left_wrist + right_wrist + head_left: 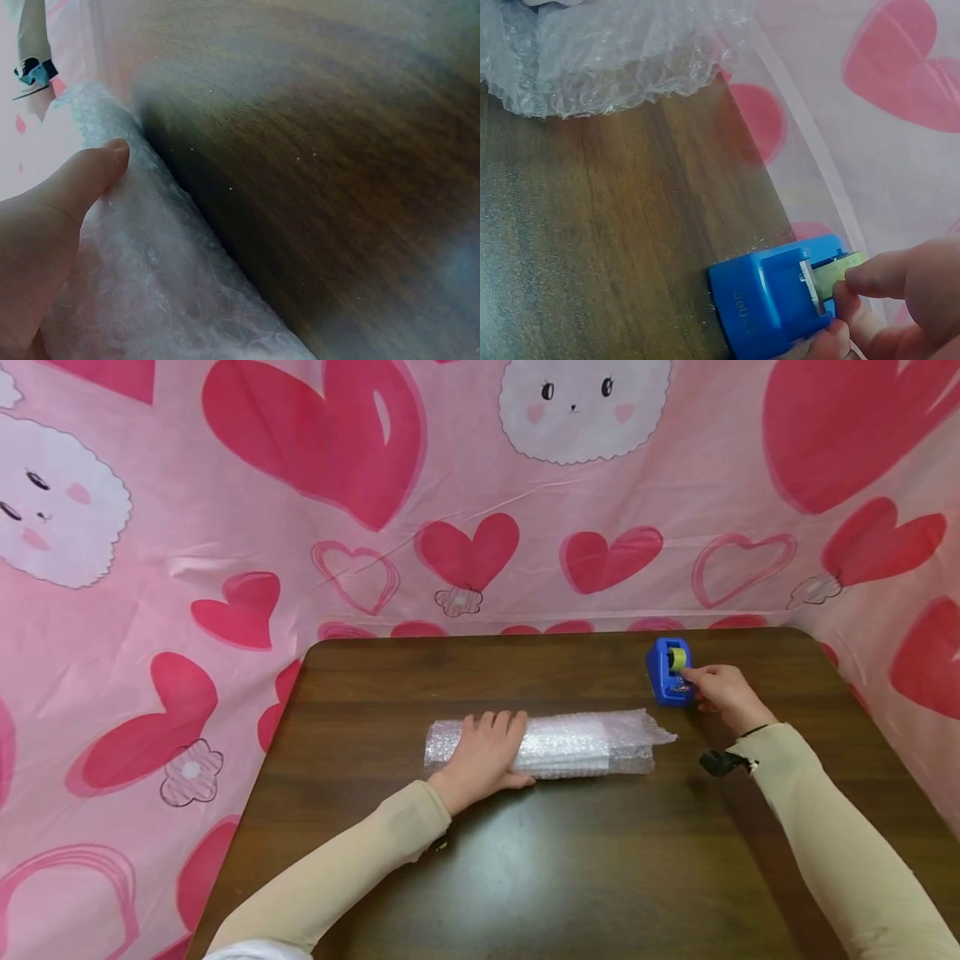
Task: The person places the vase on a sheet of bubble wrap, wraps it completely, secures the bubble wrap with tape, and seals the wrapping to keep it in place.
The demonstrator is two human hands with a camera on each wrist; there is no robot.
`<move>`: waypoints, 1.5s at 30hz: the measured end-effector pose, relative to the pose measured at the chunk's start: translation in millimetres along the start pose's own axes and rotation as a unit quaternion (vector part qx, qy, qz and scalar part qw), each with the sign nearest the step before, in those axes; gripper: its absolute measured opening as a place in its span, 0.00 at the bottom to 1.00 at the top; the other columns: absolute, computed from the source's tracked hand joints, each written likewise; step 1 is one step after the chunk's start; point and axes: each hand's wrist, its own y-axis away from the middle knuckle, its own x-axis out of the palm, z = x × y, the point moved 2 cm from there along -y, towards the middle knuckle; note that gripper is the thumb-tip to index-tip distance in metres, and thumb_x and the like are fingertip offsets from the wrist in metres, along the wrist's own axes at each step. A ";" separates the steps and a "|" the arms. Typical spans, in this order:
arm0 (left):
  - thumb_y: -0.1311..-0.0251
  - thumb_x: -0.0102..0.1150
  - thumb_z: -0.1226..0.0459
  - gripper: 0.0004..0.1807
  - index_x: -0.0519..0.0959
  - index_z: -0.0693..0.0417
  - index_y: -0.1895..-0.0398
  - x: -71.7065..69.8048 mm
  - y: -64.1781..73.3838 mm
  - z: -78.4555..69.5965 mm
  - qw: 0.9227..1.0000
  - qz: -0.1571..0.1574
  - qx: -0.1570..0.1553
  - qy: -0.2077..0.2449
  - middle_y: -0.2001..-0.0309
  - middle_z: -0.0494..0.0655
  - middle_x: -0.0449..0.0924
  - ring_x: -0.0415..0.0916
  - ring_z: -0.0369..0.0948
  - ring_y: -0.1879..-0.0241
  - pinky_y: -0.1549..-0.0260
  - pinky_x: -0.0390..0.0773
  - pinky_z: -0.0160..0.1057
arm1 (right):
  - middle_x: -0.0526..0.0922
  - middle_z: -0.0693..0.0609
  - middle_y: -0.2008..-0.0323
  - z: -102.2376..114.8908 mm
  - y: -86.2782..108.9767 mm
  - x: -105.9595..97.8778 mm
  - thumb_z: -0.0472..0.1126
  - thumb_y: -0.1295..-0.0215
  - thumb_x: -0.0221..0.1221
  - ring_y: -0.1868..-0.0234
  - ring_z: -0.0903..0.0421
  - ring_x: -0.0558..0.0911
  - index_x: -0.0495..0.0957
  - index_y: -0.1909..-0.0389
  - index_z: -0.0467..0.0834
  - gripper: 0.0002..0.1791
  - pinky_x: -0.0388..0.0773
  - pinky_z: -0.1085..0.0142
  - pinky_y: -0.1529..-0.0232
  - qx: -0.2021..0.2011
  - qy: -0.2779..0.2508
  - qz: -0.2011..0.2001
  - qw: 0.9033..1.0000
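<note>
A roll of bubble wrap (570, 746) lies across the middle of the table, with something whitish showing through its layers. My left hand (486, 752) holds it down near its left end, fingers over the top and thumb along the near side. In the left wrist view the thumb (97, 169) rests on the bubbly plastic. Farther back on the right stands a blue tape dispenser (660, 675) with a yellowish tape roll (677, 659). My right hand (726, 693) is at its front, thumb and finger pinching the tape (831, 277) near the metal cutter (810, 286).
The dark wooden table (555, 868) ends at a pink curtain (525, 493) with hearts, which hangs behind and along both sides. A loose flap of bubble wrap (660, 731) sticks out at the roll's right end, close to the dispenser.
</note>
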 end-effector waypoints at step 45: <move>0.58 0.74 0.30 0.53 0.73 0.57 0.36 7.5 2.5 -0.6 0.999 -0.041 -0.006 -0.013 0.47 0.54 0.82 0.81 0.53 0.52 0.55 0.78 0.56 | 0.61 0.37 0.32 -28.0 47.8 39.3 0.28 0.22 0.46 0.50 0.64 0.86 0.70 0.73 0.36 0.15 0.78 0.73 0.45 -0.084 -0.456 -0.017 0.886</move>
